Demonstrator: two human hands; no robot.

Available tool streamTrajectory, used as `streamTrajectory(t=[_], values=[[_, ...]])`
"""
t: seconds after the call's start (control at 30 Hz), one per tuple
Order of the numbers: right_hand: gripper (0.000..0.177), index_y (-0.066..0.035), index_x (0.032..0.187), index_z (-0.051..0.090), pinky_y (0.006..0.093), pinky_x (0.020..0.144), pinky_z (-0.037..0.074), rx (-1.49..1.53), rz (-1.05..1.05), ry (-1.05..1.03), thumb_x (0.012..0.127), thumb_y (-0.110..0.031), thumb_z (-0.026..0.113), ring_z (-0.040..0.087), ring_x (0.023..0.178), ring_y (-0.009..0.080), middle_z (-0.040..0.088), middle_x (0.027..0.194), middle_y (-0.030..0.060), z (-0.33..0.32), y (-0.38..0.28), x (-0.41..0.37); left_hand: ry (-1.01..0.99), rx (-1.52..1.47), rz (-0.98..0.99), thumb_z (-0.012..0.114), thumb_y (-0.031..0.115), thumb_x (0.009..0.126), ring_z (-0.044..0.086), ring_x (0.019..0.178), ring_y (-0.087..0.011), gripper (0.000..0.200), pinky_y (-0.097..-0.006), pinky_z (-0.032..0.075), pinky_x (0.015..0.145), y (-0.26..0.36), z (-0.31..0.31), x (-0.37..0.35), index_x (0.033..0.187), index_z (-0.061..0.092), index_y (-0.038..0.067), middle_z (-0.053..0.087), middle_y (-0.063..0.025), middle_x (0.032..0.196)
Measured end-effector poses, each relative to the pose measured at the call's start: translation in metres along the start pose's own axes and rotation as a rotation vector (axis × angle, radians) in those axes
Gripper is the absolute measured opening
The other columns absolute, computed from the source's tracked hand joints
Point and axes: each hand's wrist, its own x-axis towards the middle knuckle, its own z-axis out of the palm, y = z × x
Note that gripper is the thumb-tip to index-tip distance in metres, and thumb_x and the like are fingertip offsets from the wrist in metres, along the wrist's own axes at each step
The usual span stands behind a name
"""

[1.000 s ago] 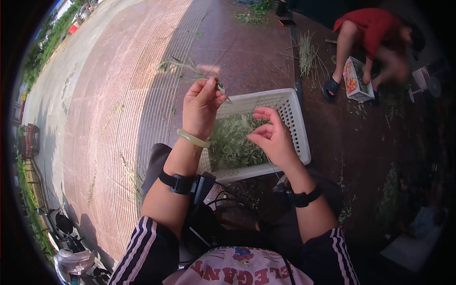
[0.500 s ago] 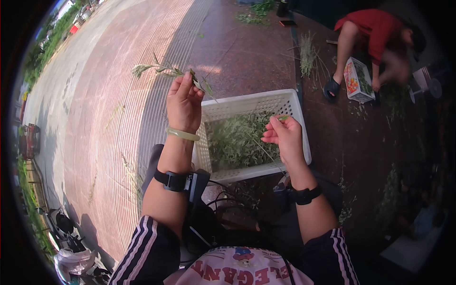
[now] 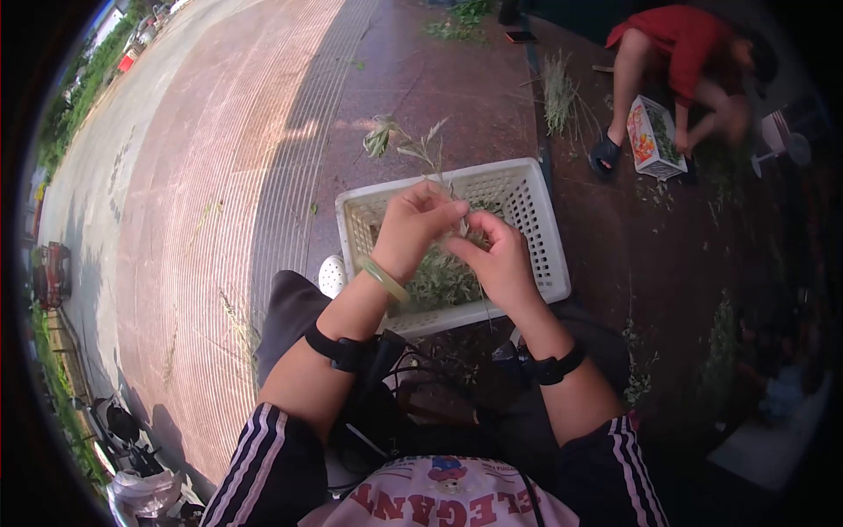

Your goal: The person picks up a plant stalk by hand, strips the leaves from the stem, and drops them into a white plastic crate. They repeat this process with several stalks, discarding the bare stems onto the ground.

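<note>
A leafy green stem (image 3: 428,151) sticks up from the fingers of my left hand (image 3: 413,227), which are pinched on it. Thumb and fingers of my right hand (image 3: 496,255) are closed at the lower part of the same stem, touching the left fingertips. Both hands are over a white perforated plastic crate (image 3: 549,233). Inside the crate lies a heap of picked green leaves (image 3: 443,283), partly hidden by my hands.
At the upper right, a person in red (image 3: 694,48) bends over a smaller white box (image 3: 657,140) holding greens. A bundle of stems (image 3: 558,95) lies on the floor beside them. A phone (image 3: 521,37) and loose greens (image 3: 464,19) are farther back. A white shoe (image 3: 333,276) shows beside the crate.
My left hand has come from beyond the crate's left edge to above it, bringing the stem along. My right hand has moved left to meet it.
</note>
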Motion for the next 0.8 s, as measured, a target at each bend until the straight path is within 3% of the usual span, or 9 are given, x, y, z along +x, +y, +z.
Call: streamTrajectory(t=[0.07, 0.17, 0.27, 0.57, 0.67, 0.8], values=[[0.024, 0.000, 0.091, 0.061, 0.0266, 0.058, 0.043, 0.024, -0.063, 0.094, 0.072, -0.013, 0.068, 0.056, 0.064, 0.0112, 0.061, 0.070, 0.0065, 0.000, 0.002, 0.001, 0.008, 0.023, 0.008, 0.067, 0.011, 0.075, 0.045, 0.053, -0.0034, 0.016, -0.0171, 0.034, 0.050, 0.000, 0.000, 0.001, 0.071, 0.052, 0.008, 0.052, 0.0029, 0.059], [0.017, 0.001, 0.084, 0.063, 0.0256, 0.058, 0.043, 0.173, 0.013, 0.104, 0.075, -0.014, 0.065, 0.055, 0.063, 0.0100, 0.060, 0.066, 0.0050, -0.003, 0.010, 0.004, 0.040, 0.026, 0.011, 0.067, 0.013, 0.076, 0.045, 0.054, -0.0038, 0.018, -0.0179, 0.034, 0.050, -0.005, -0.004, 0.004, 0.070, 0.051, 0.009, 0.051, 0.0032, 0.060], [0.010, 0.000, 0.083, 0.063, 0.0188, 0.052, 0.039, 0.294, 0.087, 0.064, 0.080, -0.010, 0.061, 0.048, 0.059, 0.0035, 0.056, 0.068, -0.0023, -0.008, 0.008, 0.004, 0.042, -0.012, 0.002, 0.066, 0.015, 0.078, 0.046, 0.055, -0.0052, 0.019, -0.0189, 0.036, 0.051, -0.005, -0.009, 0.006, 0.071, 0.049, 0.011, 0.051, 0.0026, 0.061], [0.011, 0.001, 0.083, 0.063, 0.0186, 0.045, 0.037, 0.057, 0.056, 0.094, 0.080, -0.010, 0.061, 0.045, 0.051, 0.0030, 0.054, 0.061, -0.0028, -0.017, 0.017, 0.003, 0.119, -0.283, 0.167, 0.060, 0.018, 0.084, 0.050, 0.059, -0.0063, 0.016, -0.0201, 0.040, 0.055, 0.015, -0.039, 0.015, 0.073, 0.050, 0.012, 0.053, 0.0027, 0.067], [0.015, 0.001, 0.090, 0.062, 0.0185, 0.050, 0.040, -0.061, 0.111, 0.088, 0.081, -0.011, 0.060, 0.050, 0.057, 0.0042, 0.058, 0.069, -0.0002, -0.023, 0.015, 0.002, 0.159, -0.283, 0.171, 0.060, 0.017, 0.084, 0.050, 0.059, -0.0062, 0.016, -0.0201, 0.040, 0.055, 0.024, -0.041, 0.014, 0.073, 0.050, 0.012, 0.053, 0.0028, 0.068], [0.024, 0.002, 0.101, 0.058, 0.0203, 0.068, 0.044, 0.122, -0.003, 0.141, 0.083, -0.014, 0.058, 0.055, 0.074, 0.0069, 0.061, 0.087, 0.0042, -0.019, 0.030, 0.009, 0.108, -0.232, 0.118, 0.060, 0.016, 0.083, 0.050, 0.059, -0.0065, 0.015, -0.0199, 0.040, 0.055, 0.017, -0.038, 0.014, 0.073, 0.049, 0.012, 0.053, 0.0023, 0.068]])
